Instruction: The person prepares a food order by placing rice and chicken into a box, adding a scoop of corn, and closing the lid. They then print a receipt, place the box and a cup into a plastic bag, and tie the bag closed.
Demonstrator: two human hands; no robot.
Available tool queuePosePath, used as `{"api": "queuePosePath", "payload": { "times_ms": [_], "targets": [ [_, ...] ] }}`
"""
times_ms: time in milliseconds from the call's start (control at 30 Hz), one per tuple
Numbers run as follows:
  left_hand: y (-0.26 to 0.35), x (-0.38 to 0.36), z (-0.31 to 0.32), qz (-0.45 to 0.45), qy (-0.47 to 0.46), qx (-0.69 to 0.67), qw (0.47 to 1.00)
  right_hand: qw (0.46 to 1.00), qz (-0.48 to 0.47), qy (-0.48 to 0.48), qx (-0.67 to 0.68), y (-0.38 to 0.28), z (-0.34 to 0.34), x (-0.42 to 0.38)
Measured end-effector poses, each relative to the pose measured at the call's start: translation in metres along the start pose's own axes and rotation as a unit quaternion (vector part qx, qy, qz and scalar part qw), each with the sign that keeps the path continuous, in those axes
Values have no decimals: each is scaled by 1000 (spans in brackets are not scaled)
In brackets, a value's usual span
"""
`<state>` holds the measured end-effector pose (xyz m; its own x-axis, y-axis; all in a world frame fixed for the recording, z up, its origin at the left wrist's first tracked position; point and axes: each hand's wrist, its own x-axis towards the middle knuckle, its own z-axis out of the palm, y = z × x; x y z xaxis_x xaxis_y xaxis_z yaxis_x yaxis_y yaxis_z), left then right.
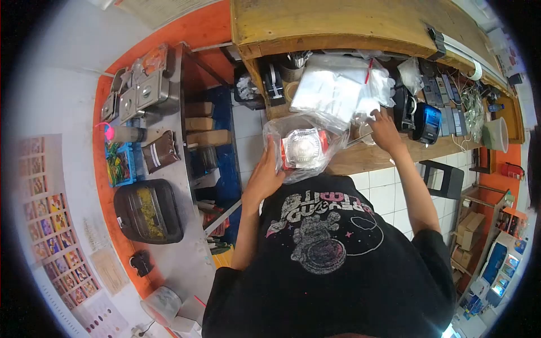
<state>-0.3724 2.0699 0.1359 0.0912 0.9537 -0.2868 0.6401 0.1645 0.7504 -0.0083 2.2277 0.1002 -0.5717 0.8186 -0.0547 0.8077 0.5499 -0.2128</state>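
Observation:
A clear plastic bag with a red box and a round, shiny, clear-lidded container inside sits in front of my chest. My left hand holds the bag's left side, fingers bent against the plastic. Over the wooden counter, my right hand has its fingers bent close together beside a small clear cup. What those fingers hold, if anything, is too small to make out. A stack of clear plastic bags lies just behind the bag.
On the counter's right stand a blue-and-black device, a black tape dispenser and several phones. To the left, a steel table bears lidded steel pans, a brown pouch and a black tray.

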Motion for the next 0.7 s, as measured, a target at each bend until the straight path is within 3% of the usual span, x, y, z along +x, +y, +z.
{"api": "queuePosePath", "payload": {
  "times_ms": [33, 167, 267, 367, 433, 500, 567, 633, 667, 700],
  "targets": [
    [-1, 1, 0, 2, 3, -2, 1000, 995, -18, -28, -97, 13, 12, -6],
    [1, 3, 1, 7, 0, -3, 1000, 997, -32, -58, -36, 29, 19, -12],
    [2, -1, 2, 7, 7, 20, 1000, 996, -35, -8, -83, 28, 13, -8],
    [8, 0, -1, 3, 30, 35, 999, 998, 7, 18, -58, -8, -54, 8],
    [9, 3, -3, -1, 40, 32, 999, 964, 109, 83, 227, -66, -89, 28],
    [3, 10, -5, 28, 63, 43, 997, 920, -4, 112, 376, -113, -80, 48],
    [-6, 17, -5, 48, 72, 52, 995, 885, -93, 16, 455, -148, -45, 72],
    [-12, 19, -6, 67, 85, 59, 992, 956, -208, 17, 205, -142, 20, 100],
    [-14, 20, -7, 66, 86, 47, 993, 956, -211, 20, 204, -140, 37, 105],
    [-15, 20, -9, 64, 87, 35, 994, 983, -164, -53, 61, -137, 49, 108]
  ]
}}
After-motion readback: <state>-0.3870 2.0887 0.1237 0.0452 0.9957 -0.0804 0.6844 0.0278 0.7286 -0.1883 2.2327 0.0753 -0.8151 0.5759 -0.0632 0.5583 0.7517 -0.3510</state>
